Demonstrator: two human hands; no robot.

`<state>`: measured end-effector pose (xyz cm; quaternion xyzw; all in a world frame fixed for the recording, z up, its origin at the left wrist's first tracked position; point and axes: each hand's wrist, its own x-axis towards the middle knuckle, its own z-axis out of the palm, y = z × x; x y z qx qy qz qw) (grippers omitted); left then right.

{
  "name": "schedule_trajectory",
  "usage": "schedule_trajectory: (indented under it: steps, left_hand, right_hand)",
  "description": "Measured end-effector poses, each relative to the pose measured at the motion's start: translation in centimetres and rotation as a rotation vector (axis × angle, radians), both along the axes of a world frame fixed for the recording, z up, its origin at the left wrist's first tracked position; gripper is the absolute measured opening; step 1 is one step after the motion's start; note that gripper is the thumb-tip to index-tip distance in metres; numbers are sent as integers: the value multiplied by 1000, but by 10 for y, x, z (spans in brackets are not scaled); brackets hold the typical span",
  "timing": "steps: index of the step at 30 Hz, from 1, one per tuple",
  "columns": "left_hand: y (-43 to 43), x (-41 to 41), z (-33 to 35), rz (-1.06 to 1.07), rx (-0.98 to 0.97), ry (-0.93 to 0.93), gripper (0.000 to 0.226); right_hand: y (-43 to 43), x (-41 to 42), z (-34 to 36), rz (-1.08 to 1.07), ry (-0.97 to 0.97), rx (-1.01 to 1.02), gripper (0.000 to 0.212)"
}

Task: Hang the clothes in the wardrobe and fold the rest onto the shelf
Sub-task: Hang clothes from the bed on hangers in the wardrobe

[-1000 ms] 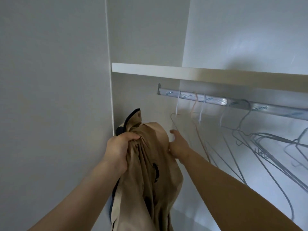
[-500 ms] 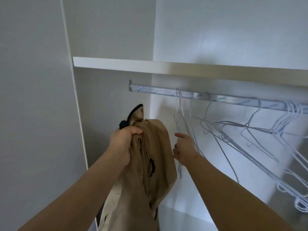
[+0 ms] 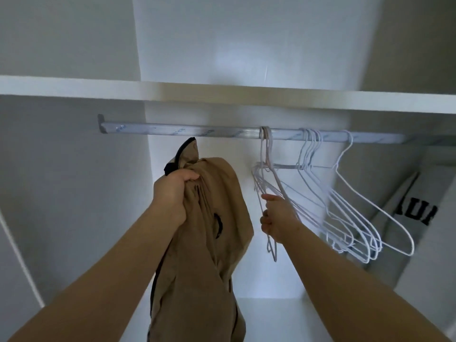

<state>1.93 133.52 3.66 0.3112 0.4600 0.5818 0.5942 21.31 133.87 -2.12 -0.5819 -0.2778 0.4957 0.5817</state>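
The tan garment [image 3: 217,193] is bunched up in the left hand [image 3: 176,191], fingers clamped round its top end, just under the wardrobe rail [image 3: 172,130]. The right hand [image 3: 276,218] is curled round a white wire hanger [image 3: 266,144] from the left-most bunch on the rail. Those wires look tangled to me, so I'd peel off just one, then lift its hook straight up. The other hangers [image 3: 345,206] and a grey lettered top [image 3: 414,213] hang further right.

The jacket [image 3: 209,218] I hold is matt tan cloth; the hangers [image 3: 345,208] are thin white-coated wire, the rail [image 3: 172,130] shiny ribbed metal.
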Motion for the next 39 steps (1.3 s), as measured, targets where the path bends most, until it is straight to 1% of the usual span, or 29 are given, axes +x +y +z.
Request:
schedule_trajectory:
  steps: [7,11,14,16,21,23,28,29,30,31,32,35,39]
  left_hand:
    - [13,52,-2,-54,-11,55,45]
    - [19,71,-3,-59,-13,57,45]
    - [22,76,-5,-41,-15,14,38]
    - [21,74,-6,-39,-15,-5,34]
    - [15,60,-5,-39,-12,7,35]
    - [9,50,-3,-43,-4,20,36]
    - [-12,22,1,-28,6,42,36]
    - [-15,15,2,-21,7,45,34]
    - [-18,10,2,-15,5,47,34]
    - [-20,4,1,-12,1,51,36]
    - [-22,-1,0,-7,-5,57,37]
    - [-24,-15,-7,15,-17,59,39]
    - [-19,-29,-16,70,-22,76,38]
  right_hand:
    - [-11,59,-1,-36,10,8,39]
    - [-12,75,-2,15,-38,12,44]
    - [-11,76,0,69,-112,46,44]
    - [-11,72,2,102,-127,84,42]
    - [-15,54,4,149,-127,107,49]
    - [-16,45,6,170,-138,92,46]
    - [-23,23,16,168,-169,60,25]
    - [-22,19,17,161,-166,48,25]
    - [-21,14,19,158,-155,48,15]
    - [-20,11,19,145,-142,41,24]
    - [-18,7,19,144,-124,32,25]
    - [-13,-2,19,112,-54,0,38]
    - [-3,-7,19,143,-118,-29,39]
